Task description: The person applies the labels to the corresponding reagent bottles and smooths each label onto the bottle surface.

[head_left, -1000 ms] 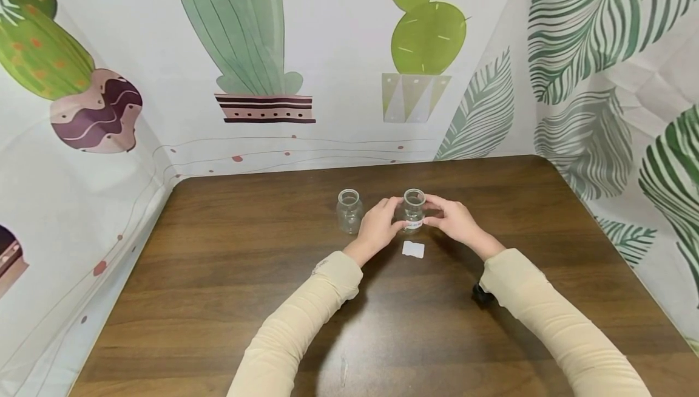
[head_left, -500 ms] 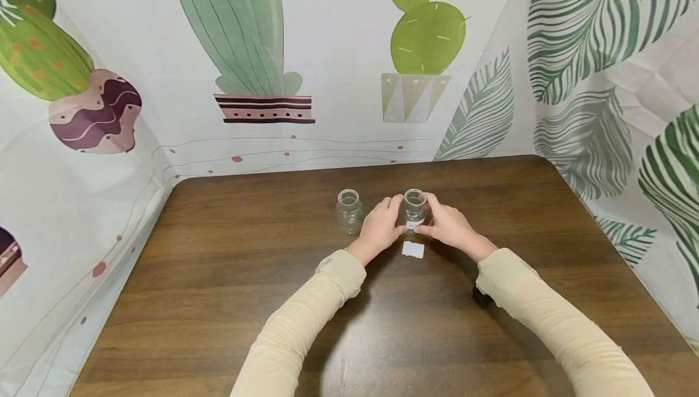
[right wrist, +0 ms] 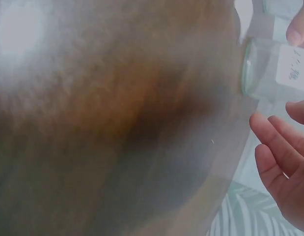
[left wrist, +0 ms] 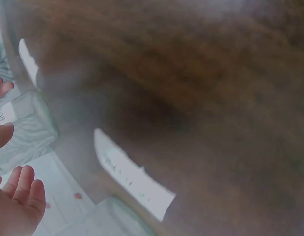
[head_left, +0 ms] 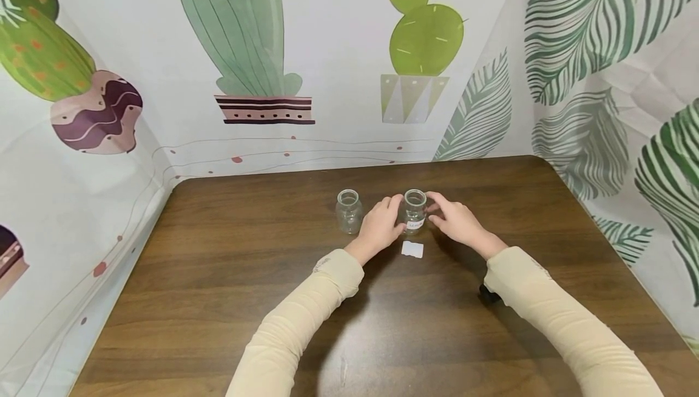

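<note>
A clear glass jar [head_left: 415,209] with a white, written label [right wrist: 293,69] on its front stands upright on the wooden table. My left hand [head_left: 379,224] holds its left side, thumb in front and fingers behind. Just off its right side, my right hand [head_left: 457,221] has its thumb and fingers spread, apart from the glass. To the left of my left hand is a second glass jar [head_left: 349,212], partly hidden by that hand. In front of the labelled jar lies a white paper slip [head_left: 412,249]. The left wrist view shows another slip with writing [left wrist: 134,179] near the second jar.
The brown wooden table [head_left: 229,275] runs back to a white wall covering [head_left: 338,111] printed with cacti and leaves. Below my right cuff shows a small black object [head_left: 488,293], mostly hidden by the sleeve.
My right thumb pressed on the jar's label half a second ago; now the right hand has drawn back to the right. The label sits straighter. My left hand stays on the jar.
</note>
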Motion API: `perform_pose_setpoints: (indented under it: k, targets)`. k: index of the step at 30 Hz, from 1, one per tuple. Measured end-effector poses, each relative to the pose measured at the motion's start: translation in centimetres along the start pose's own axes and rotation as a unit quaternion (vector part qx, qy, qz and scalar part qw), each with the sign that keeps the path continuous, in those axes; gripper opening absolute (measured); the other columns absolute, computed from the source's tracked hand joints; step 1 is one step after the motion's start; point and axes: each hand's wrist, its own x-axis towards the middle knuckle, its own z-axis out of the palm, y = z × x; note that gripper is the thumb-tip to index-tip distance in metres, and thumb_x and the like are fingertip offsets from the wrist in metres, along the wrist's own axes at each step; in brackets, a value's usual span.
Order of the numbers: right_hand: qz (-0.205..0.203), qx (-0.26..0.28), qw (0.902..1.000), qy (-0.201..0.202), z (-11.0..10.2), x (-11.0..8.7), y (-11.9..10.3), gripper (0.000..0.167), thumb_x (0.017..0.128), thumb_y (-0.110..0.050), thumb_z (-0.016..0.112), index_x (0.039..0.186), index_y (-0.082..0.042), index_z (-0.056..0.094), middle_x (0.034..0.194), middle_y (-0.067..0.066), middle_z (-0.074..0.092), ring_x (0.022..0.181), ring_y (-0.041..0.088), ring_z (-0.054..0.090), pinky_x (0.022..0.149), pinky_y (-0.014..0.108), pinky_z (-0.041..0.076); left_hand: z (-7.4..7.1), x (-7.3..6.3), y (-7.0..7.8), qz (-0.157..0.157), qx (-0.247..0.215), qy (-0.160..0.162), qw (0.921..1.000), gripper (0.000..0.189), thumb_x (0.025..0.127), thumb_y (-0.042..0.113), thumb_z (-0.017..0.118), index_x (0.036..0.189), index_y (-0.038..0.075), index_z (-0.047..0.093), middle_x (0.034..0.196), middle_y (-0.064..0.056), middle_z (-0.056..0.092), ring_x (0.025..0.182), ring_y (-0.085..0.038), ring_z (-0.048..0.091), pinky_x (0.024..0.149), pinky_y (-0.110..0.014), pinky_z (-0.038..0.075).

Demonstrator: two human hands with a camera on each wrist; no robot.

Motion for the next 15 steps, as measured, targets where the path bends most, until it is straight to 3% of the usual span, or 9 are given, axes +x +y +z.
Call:
perform_pose_setpoints:
  k: [8,15]
  targets:
    - [0.032,0.078,0.9955,0.045,-2.6,0.9,-0.7,0.053,0.080,-0.006,0.061,0.127,-0.007,0.038,0.102,0.018,0.061,0.077,0.027,0.061,0.069,0.041,0.048,-2.5,-0.1,-0.5,-0.008,-0.065,0.022,0.9976,0.061,0.077,0.028,0.067,0.127,0.015,0.036,0.109,-0.002,0.055,0.094,-0.016,0.057,0.077,-0.029,0.047]
    - [0.008,0.145,0.9846,0.097,-4.2,1.9,-3.9,0.048,0.077,-0.006,0.064,0.122,-0.007,0.046,0.107,0.014,0.059,0.073,0.004,0.056,0.068,0.028,0.046,-5.8,-1.8,-1.7,0.011,-0.134,0.069,0.9885,0.050,0.077,0.025,0.066,0.121,0.012,0.045,0.105,-0.003,0.057,0.086,-0.013,0.060,0.075,-0.026,0.047]
